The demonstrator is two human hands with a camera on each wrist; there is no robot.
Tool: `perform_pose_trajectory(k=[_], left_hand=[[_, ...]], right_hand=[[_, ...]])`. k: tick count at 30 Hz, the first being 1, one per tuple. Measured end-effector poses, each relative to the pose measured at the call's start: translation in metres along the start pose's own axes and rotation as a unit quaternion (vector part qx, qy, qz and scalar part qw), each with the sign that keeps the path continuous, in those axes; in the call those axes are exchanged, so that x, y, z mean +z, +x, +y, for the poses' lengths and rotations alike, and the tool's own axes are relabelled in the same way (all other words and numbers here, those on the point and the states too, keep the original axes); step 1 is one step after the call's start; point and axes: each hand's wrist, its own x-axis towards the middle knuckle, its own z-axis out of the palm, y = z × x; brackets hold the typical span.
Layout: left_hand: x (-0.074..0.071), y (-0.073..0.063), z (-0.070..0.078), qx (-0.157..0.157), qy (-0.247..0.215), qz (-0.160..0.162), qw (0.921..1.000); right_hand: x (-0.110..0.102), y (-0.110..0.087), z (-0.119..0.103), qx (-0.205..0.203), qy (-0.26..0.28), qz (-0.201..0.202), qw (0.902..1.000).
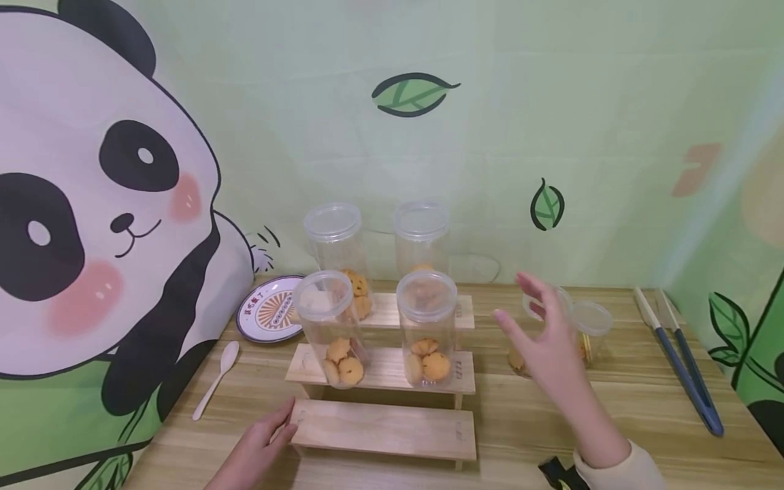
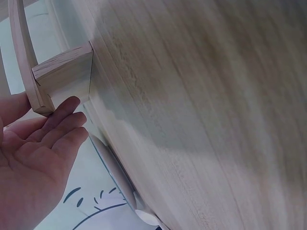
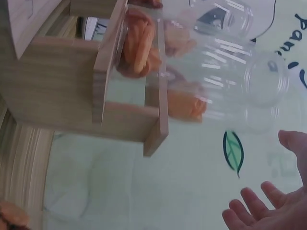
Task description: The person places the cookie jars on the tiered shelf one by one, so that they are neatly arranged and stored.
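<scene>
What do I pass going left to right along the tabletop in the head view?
White spoon → patterned plate → wooden step rack holding the cookie jars → right hand → blue-handled tongs.

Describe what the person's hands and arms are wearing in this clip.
Both hands are bare, with no gloves or rings visible. The right hand comes out of a cream sleeve, with a black strap at the wrist. No sleeve shows at the left hand.
</scene>
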Motion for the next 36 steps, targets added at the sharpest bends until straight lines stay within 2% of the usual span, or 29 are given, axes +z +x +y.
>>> perform_pose_trajectory(k=[5, 10, 14, 20, 25, 36], left_hand=[[0.000, 0.000, 0.001, 0.009, 0.006, 0.008, 0.9999], [-0.001, 0.000, 0.003, 0.001, -0.001, 0.002, 1.0000], [-0.001, -0.001, 0.004, -0.011, -0.005, -0.004, 0.9999], [0.000, 0.001, 0.000, -0.006, -0.004, -0.002, 1.0000], [0.000, 0.001, -0.002, 0.000, -0.005, -0.001, 1.0000], [0.000, 0.000, -0.001, -0.002, -0.008, -0.005, 1.0000]], right_hand=[[-0.018, -0.001, 0.017, 0.034, -0.006, 0.050, 0.9982], [-0.029, -0.006, 0.037, 0.053, -0.053, 0.071, 0.9946], [-0.031, -0.008, 0.052, 0.068, -0.079, 0.056, 0.9929], [-0.030, -0.007, 0.073, 0.100, -0.105, 0.029, 0.9890], [-0.029, -0.006, 0.086, 0.119, -0.093, 0.006, 0.9885], [-0.026, -0.006, 0.101, 0.123, -0.072, -0.015, 0.9898]])
